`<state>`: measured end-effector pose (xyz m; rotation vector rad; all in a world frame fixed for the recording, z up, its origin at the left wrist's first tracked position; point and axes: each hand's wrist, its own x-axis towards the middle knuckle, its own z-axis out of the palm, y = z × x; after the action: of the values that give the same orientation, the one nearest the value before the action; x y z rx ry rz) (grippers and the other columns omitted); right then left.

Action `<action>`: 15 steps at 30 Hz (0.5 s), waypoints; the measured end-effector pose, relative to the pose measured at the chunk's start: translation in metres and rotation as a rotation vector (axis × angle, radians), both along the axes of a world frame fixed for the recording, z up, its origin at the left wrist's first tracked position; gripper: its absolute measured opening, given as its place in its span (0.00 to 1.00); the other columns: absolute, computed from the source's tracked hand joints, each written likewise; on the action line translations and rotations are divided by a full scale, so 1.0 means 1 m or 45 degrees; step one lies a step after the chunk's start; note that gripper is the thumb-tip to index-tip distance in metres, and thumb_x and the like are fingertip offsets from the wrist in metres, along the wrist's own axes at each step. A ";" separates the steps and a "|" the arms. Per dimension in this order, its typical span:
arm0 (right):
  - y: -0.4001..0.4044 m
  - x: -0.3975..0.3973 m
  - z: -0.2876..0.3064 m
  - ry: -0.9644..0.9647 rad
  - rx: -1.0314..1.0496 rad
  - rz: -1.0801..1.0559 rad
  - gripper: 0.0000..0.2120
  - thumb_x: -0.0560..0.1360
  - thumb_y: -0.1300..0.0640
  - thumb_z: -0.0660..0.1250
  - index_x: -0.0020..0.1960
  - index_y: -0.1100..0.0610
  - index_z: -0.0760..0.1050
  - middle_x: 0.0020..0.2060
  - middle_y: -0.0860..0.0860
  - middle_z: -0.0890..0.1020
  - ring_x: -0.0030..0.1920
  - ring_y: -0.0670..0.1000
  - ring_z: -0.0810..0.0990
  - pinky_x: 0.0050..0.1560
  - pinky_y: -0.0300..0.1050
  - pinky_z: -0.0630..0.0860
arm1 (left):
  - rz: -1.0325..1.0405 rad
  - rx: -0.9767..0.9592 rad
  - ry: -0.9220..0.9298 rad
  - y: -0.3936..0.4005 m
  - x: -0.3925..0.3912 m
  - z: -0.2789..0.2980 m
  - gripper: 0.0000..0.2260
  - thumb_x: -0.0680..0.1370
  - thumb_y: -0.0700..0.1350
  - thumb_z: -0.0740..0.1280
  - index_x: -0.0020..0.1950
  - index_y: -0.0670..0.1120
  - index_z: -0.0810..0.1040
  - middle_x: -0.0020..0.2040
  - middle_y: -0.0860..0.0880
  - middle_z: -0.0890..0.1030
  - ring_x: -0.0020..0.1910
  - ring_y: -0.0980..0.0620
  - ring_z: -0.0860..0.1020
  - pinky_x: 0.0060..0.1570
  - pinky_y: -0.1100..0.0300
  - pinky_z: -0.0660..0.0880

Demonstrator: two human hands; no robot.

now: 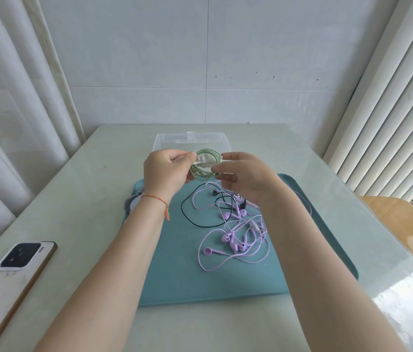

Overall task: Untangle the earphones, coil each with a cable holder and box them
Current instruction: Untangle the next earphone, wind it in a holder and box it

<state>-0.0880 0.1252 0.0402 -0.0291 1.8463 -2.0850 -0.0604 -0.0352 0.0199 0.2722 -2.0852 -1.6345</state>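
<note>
Between both hands, the green earphone coil (206, 162) is being bound: the left hand (167, 171) is pinching its edge, the right hand (243, 177) apparently gripping the pale cable holder (204, 160). Next, fastening it and boxing it in the clear box (190, 141) just beyond.

Bench (93, 179) looks like smooth glossy stone or glass, glare near right elbow. Teal tray (175, 275) under forearms: matt plastic. Box (164, 141) beyond the hands: clear glossy plastic. Green cable coil (206, 163) and purple earphones (235, 235): smooth rubbery plastic w/ slight sheen.
</note>
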 end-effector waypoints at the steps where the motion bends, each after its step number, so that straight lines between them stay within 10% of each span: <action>1: 0.000 0.000 0.000 0.008 0.013 -0.009 0.19 0.72 0.71 0.68 0.60 0.61 0.69 0.41 0.56 0.79 0.36 0.52 0.78 0.37 0.43 0.74 | -0.005 0.003 0.001 0.000 0.000 0.000 0.09 0.74 0.45 0.71 0.33 0.53 0.82 0.30 0.44 0.82 0.30 0.44 0.82 0.35 0.56 0.80; 9: -0.009 -0.009 -0.017 0.466 0.619 -0.339 0.09 0.70 0.62 0.64 0.50 0.61 0.76 0.35 0.56 0.83 0.40 0.60 0.84 0.37 0.47 0.77 | -0.083 -0.018 -0.006 0.011 0.000 -0.002 0.09 0.74 0.44 0.72 0.35 0.54 0.81 0.29 0.48 0.82 0.29 0.46 0.82 0.34 0.57 0.78; 15: -0.001 -0.013 -0.018 0.504 0.583 -0.258 0.06 0.71 0.65 0.64 0.46 0.58 0.76 0.38 0.55 0.84 0.36 0.54 0.84 0.39 0.46 0.81 | -0.104 -0.007 -0.037 0.008 0.000 0.000 0.06 0.75 0.43 0.71 0.39 0.50 0.82 0.31 0.45 0.82 0.29 0.47 0.82 0.30 0.61 0.77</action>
<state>-0.1009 0.1245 0.0223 -0.1544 2.6286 -1.8198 -0.0607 -0.0271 0.0200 0.2130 -2.1482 -1.6809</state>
